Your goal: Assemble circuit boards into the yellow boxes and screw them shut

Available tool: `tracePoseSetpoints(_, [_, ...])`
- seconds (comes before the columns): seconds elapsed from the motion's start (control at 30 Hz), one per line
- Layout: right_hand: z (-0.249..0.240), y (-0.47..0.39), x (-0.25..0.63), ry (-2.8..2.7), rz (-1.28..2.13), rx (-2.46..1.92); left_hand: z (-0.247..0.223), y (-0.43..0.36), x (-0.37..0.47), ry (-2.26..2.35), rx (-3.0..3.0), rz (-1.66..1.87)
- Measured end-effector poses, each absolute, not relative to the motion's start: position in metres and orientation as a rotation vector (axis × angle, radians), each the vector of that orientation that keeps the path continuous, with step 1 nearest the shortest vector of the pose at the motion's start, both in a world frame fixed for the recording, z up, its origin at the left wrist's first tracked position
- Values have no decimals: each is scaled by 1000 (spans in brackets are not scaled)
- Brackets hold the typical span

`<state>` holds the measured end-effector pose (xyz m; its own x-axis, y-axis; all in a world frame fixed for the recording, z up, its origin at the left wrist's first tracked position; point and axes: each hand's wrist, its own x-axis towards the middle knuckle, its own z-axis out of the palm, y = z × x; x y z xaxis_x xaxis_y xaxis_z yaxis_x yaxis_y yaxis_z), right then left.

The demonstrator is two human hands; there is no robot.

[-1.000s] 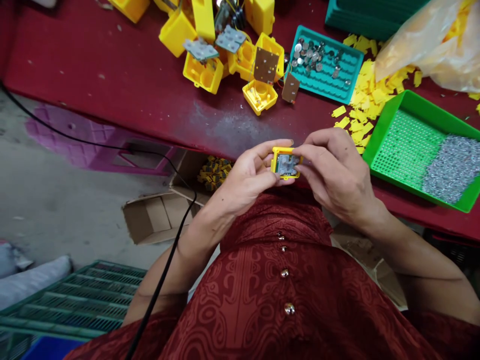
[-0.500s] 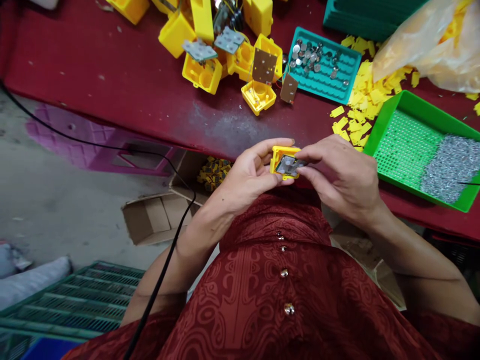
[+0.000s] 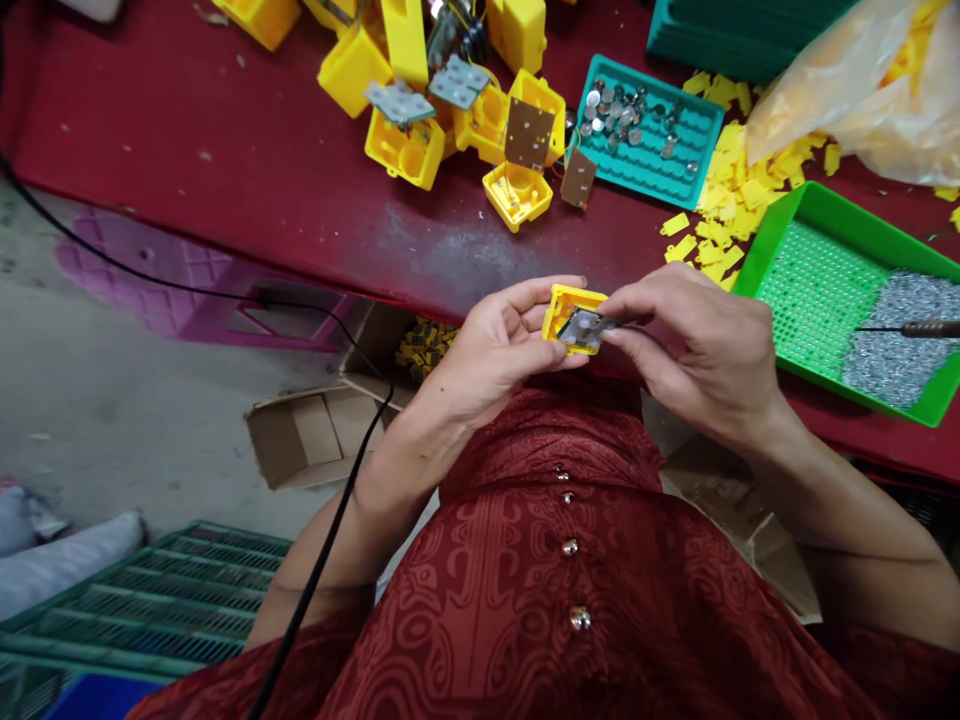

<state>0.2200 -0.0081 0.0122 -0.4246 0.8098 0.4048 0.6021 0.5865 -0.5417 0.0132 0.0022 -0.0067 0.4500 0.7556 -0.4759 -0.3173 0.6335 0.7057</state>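
Note:
My left hand is closed around a small yellow plastic casing, its open side turned up toward me. A circuit board with a grey rubber keypad lies tilted partly inside this casing. The thumb and forefinger of my right hand pinch the board at its right edge. Both hands are in front of my body, at the table's near edge. Beyond them on the table lie several similar yellow casings with wired boards, and one brown circuit board rests beside them.
A teal tray holds button cells. Loose yellow covers lie by a plastic bag. At right, a green basket contains many small screws, with a screwdriver shaft above them. A black cable hangs past my left arm.
My right hand has shifted slightly right and up, still pinching the board. The casing has tilted a little in my left hand. More of the screwdriver has come into view over the green basket.

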Motion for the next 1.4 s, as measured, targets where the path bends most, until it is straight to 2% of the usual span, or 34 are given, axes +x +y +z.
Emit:
tracePoseSetpoints(0.37, [24, 4, 219, -2347, 360, -912, -5, 4, 11, 860, 657, 721])
tracePoseSetpoints(0.57, [15, 2, 217, -2262, 303, -1034, -1, 2, 10, 880, 647, 741])
tracePoseSetpoints(0.9, [10, -11, 213, -1977, 460, -1231, 0, 4, 15, 887, 612, 738])
tracePoseSetpoints(1.4, [18, -10, 214, -2040, 459, -1206, 0, 4, 16, 906, 641, 738])
